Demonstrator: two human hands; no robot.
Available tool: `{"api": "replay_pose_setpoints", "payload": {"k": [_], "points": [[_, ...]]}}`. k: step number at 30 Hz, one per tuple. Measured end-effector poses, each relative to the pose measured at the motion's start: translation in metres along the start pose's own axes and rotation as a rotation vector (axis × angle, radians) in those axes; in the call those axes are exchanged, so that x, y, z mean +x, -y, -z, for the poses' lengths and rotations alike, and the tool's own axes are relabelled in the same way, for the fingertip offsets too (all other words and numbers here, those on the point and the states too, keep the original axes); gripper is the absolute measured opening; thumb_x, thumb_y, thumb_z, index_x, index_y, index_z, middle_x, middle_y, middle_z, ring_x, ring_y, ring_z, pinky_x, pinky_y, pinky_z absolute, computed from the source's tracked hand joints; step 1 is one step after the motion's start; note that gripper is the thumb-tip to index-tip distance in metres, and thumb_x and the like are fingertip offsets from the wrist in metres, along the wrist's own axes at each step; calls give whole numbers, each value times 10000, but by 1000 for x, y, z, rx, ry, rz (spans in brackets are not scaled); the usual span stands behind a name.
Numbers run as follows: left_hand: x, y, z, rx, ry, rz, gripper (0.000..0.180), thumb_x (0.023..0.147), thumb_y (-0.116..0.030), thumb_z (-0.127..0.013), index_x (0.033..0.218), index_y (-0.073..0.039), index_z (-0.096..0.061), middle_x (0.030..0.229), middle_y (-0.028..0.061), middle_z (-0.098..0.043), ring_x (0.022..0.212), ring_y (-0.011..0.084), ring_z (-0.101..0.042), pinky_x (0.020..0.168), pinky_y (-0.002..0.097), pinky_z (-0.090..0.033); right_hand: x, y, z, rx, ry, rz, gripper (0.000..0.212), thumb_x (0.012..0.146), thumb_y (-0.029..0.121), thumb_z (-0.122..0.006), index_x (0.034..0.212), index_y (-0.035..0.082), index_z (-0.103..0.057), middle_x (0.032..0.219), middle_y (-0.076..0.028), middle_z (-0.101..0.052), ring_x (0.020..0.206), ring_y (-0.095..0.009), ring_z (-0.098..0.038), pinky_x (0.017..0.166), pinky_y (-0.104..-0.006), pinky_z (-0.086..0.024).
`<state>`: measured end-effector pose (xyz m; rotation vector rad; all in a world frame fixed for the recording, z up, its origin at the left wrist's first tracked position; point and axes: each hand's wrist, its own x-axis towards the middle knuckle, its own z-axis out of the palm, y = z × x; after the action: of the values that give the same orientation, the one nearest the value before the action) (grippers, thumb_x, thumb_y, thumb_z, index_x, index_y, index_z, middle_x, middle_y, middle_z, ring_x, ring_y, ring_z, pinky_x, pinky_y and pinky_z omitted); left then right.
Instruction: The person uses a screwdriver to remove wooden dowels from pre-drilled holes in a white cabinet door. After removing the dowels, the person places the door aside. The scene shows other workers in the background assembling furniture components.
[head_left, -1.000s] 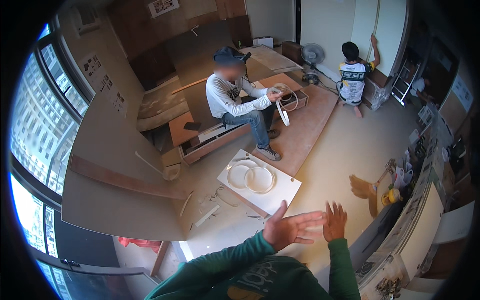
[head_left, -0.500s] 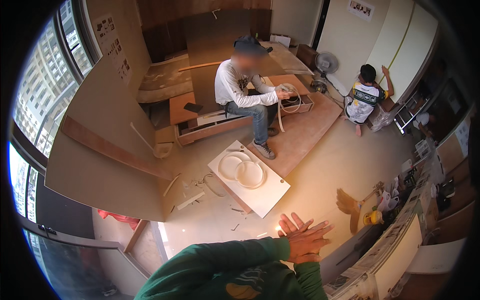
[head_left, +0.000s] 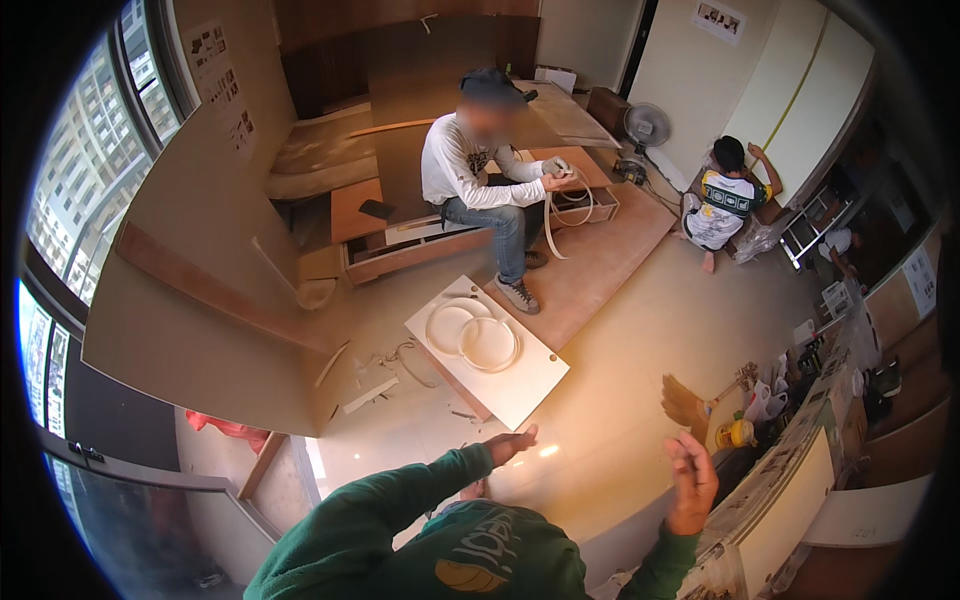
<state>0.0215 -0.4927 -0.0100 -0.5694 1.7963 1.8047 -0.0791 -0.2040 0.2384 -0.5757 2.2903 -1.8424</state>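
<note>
My left hand [head_left: 512, 444] is held out in front of my green sweater, seen nearly edge-on, with its fingers stretched and nothing in it. My right hand [head_left: 692, 484] is raised farther right, fingers apart and slightly bent, also holding nothing. The two hands are well apart. Beyond my left hand lies a white board [head_left: 532, 392] with two round cut-outs or fittings near its corners. Coils of pale banding strip [head_left: 516, 350] rest on that board.
A seated person [head_left: 470, 165] handles a looped pale strip [head_left: 549, 235]. Another person [head_left: 735, 200] crouches by a tall white panel [head_left: 800, 90]. A broom [head_left: 685, 400], a yellow tub [head_left: 735, 433], a fan [head_left: 647, 125], floor scraps [head_left: 371, 395] and a large leaning panel [head_left: 200, 350] surround me.
My hands were together, one over the other; now they have parted, the left moving left and the right moving right. The view has shifted slightly. The seated person's hands moved a little.
</note>
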Motion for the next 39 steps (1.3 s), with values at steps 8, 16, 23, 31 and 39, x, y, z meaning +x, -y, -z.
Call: {"api": "replay_pose_setpoints", "payload": {"k": [8, 16, 23, 31, 39], "points": [[-38, -114, -90, -950, 362, -606, 874, 1021, -760, -384, 1588, -96, -429, 1615, 171, -447, 1495, 280, -418, 1219, 534, -305, 5, -25, -139, -462, 244, 658, 737, 1079, 521, -430, 1592, -6, -390, 1642, -296, -359, 1483, -465, -388, 1241, -564, -224], [-127, -82, -2, -468, 270, -378, 628, 1069, -524, -561, 1449, -27, -599, 1412, 190, -645, 1256, 276, -644, 1144, 421, -436, -29, -173, -91, -523, 385, 34, 723, 1007, 610, -543, 1382, -1, -639, 1293, -232, -701, 1178, -420, -654, 1053, -496, -484], [-178, 82, 49, 1014, -502, -238, 525, 784, -666, -796, 1049, -214, -812, 944, 146, -715, 921, 374, -704, 883, 509, -572, -202, -361, 5, -1104, 901, -808, 652, 958, 633, -486, 1110, 82, -799, 1199, -219, -740, 1159, -422, -681, 1036, -502, -526], [-220, 215, 72, 691, -93, -45, 266, 800, -380, -825, 938, -153, -810, 976, 165, -749, 918, 328, -709, 847, 442, -573, -279, -385, 36, -691, 879, -1173, 475, 983, 473, -511, 1231, 158, -766, 1206, -109, -765, 1110, -357, -715, 983, -479, -542], [-189, 205, 81, 668, 0, 23, 306, 823, -400, -829, 1013, -161, -810, 1046, 173, -748, 980, 322, -714, 893, 439, -577, -215, -359, 15, -599, 699, -1168, 478, 980, 477, -513, 1224, 153, -767, 1199, -115, -765, 1107, -360, -715, 980, -481, -543]]}}
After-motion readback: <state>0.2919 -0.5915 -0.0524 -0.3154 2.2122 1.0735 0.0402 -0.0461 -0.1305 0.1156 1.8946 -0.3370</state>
